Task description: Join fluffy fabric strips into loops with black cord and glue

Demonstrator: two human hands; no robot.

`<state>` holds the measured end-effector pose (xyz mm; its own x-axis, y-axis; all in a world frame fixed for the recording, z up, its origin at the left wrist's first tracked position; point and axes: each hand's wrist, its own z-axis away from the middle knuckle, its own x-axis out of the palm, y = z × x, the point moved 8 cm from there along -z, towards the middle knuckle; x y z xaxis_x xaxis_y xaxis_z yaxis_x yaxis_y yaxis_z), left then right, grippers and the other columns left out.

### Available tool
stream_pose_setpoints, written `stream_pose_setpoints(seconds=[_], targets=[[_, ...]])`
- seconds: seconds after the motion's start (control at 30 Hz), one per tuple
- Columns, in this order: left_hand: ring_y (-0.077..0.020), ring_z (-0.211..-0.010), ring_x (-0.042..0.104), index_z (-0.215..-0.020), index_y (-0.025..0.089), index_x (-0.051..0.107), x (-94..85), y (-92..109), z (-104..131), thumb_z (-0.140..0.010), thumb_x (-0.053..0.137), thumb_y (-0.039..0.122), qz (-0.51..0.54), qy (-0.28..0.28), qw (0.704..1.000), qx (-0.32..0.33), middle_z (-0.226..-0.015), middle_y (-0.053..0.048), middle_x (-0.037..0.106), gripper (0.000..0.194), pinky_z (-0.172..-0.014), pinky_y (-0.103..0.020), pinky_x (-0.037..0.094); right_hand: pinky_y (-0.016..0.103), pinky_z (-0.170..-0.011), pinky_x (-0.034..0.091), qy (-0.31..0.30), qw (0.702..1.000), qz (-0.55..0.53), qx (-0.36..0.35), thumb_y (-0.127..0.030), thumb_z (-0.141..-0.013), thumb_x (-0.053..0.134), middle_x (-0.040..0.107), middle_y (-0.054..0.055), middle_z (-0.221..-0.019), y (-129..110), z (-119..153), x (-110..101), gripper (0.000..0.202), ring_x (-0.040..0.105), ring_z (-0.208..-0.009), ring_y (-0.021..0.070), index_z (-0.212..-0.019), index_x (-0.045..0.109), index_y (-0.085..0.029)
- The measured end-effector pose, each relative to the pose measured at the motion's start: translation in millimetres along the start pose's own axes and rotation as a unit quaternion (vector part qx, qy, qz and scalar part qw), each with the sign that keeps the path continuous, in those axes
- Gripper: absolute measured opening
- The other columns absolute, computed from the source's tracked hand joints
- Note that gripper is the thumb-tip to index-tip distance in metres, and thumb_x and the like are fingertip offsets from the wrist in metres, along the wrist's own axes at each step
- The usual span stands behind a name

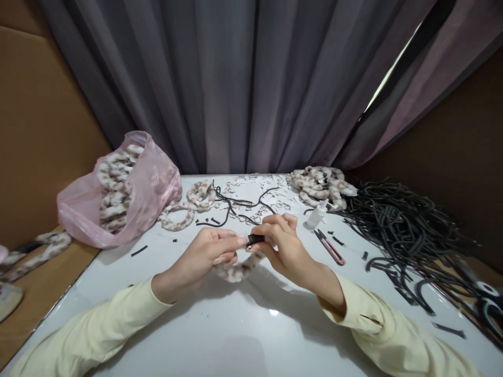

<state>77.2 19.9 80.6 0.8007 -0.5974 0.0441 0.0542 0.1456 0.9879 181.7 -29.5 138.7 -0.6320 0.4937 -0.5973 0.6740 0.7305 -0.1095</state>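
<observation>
Both hands meet above the middle of the white table, working on one spotted furry tube point(234, 272) that hangs in a curve beneath them. My left hand point(212, 248) pinches one end of the tube between thumb and fingers. Against it, my right hand point(281, 246) grips a short black coiled piece point(256, 239) at the join. Exactly how the coil and the fur meet is hidden by my fingertips. Close to the right hand stand a small white squeeze bottle point(316, 215) and pink-handled thread snips point(330, 247).
On the left, a pink plastic bag point(157, 173) holds furry tubes. More furry tubes point(320, 183) lie at the back right, beside a large tangle of black cords point(404, 225). Small metal rings point(281, 201) and loose black cords point(226, 209) are scattered at the back. A grey curtain point(228, 89) hangs behind.
</observation>
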Motion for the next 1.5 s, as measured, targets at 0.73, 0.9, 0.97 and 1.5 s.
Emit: stream_pose_setpoints(seconds=[0.73, 0.9, 0.97, 1.5], targets=[[-0.0074, -0.045, 0.027, -0.048, 0.018, 0.032, -4.1, 7, 5, -0.080, 0.057, 0.035, -0.032, 0.057, 0.997, 0.045, -0.041, 0.008, 0.025, 0.044, -0.047, -0.024, 0.021, 0.030, -0.070, 0.049, -0.004, 0.989, -0.150, 0.010, -0.004, -0.087, 0.042, 0.062, 0.010, -0.095, 2, 3, 1, 0.015, 0.056, -0.081, 0.0146, -0.090, 0.048, -0.018], [-0.0059, -0.043, 0.022, -0.051, 0.017, 0.039, -1.5, 7, 5, -0.079, 0.057, 0.039, -0.063, 0.051, 0.996, 0.030, -0.042, 0.008, 0.026, 0.040, -0.044, -0.023, 0.016, 0.028, -0.072, 0.050, -0.017, 0.986, -0.167, 0.011, -0.004, -0.087, 0.040, 0.061, 0.009, -0.094, 7, 4, 2, 0.015, 0.057, -0.083, 0.0135, -0.088, 0.046, -0.018], [-0.0055, -0.042, 0.021, -0.052, 0.017, 0.040, -0.6, 7, 5, -0.078, 0.057, 0.041, -0.070, 0.053, 0.996, 0.025, -0.043, 0.008, 0.026, 0.039, -0.043, -0.023, 0.015, 0.027, -0.071, 0.050, -0.020, 0.988, -0.155, 0.015, -0.004, -0.087, 0.039, 0.061, 0.009, -0.092, 7, 5, 3, 0.016, 0.058, -0.083, 0.0132, -0.086, 0.045, -0.018], [-0.0084, -0.048, 0.038, -0.069, 0.014, 0.062, 1.2, 12, 11, -0.083, 0.050, 0.036, -0.240, 0.103, 0.960, 0.100, -0.053, 0.003, 0.049, 0.028, -0.046, -0.020, 0.029, 0.020, -0.054, 0.044, -0.141, 0.953, -0.196, 0.183, -0.011, -0.087, 0.042, 0.062, 0.005, -0.084, 20, 8, 24, 0.024, 0.056, -0.057, 0.0095, -0.111, 0.042, -0.016]])
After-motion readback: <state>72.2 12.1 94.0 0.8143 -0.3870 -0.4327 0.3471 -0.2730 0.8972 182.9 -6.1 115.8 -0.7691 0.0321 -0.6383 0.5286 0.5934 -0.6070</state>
